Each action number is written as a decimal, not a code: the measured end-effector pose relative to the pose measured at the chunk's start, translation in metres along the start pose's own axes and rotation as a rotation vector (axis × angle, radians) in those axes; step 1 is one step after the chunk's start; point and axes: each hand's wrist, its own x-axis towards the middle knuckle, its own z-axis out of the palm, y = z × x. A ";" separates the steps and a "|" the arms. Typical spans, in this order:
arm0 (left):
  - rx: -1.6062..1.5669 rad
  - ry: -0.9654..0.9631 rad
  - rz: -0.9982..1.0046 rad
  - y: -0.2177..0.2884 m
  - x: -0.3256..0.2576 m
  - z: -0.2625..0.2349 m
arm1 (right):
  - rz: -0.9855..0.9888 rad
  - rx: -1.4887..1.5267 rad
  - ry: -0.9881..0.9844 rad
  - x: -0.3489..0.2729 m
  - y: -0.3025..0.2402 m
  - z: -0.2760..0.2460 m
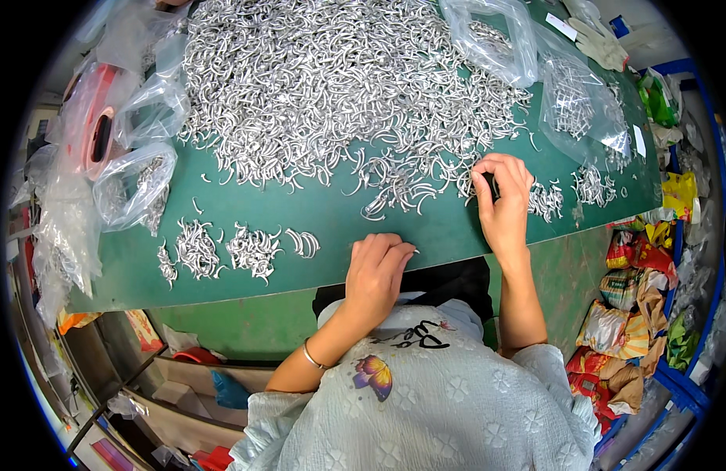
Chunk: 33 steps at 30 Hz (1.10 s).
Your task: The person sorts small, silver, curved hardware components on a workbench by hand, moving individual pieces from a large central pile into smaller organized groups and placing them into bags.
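A broad heap of small curved silvery metal pieces (339, 86) covers the far part of the green table (426, 235). My right hand (506, 196) is at the heap's near right edge, thumb and forefinger brought together by the pieces. A dark patch shows inside its curl, and what the fingertips grip is hidden. Close to the table's front edge, my left hand (379, 267) has its fingers curled in. A tiny pale tip shows at its fingertips, too small to name. Left of it are a short row of pieces (303, 242) and small piles (253, 251).
Clear plastic bags with metal pieces stand at the left (135, 184) and right (579, 102). Small piles (593, 187) lie right of my right hand. A pale glove (598, 43) rests at the far right. Blue shelving (685, 385) with colourful packages is beside the table.
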 end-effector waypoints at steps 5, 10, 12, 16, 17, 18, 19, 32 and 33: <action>0.001 -0.002 0.000 0.000 0.000 0.000 | 0.099 0.033 0.117 -0.003 0.001 -0.005; -0.003 0.002 -0.001 0.000 0.000 0.000 | 0.047 -0.071 -0.059 -0.007 -0.008 -0.012; 0.001 0.001 0.002 -0.001 0.000 0.000 | -0.002 -0.164 -0.158 -0.011 -0.016 -0.005; -0.006 0.000 0.007 0.000 0.001 -0.001 | -0.044 -0.240 -0.204 -0.009 -0.021 -0.005; -0.005 0.003 0.008 0.000 0.001 -0.001 | -0.039 -0.248 -0.200 -0.008 -0.021 -0.005; -0.003 0.005 0.008 -0.001 0.000 0.000 | -0.034 -0.257 -0.196 -0.008 -0.021 -0.005; -0.002 0.008 0.009 -0.001 0.000 0.000 | -0.029 -0.265 -0.193 -0.008 -0.020 -0.005; 0.025 -0.015 0.030 -0.001 -0.001 -0.001 | -0.196 0.233 -0.297 -0.004 -0.023 -0.014; 0.028 -0.009 0.044 -0.001 0.000 -0.001 | -0.248 0.288 -0.358 -0.004 -0.025 -0.014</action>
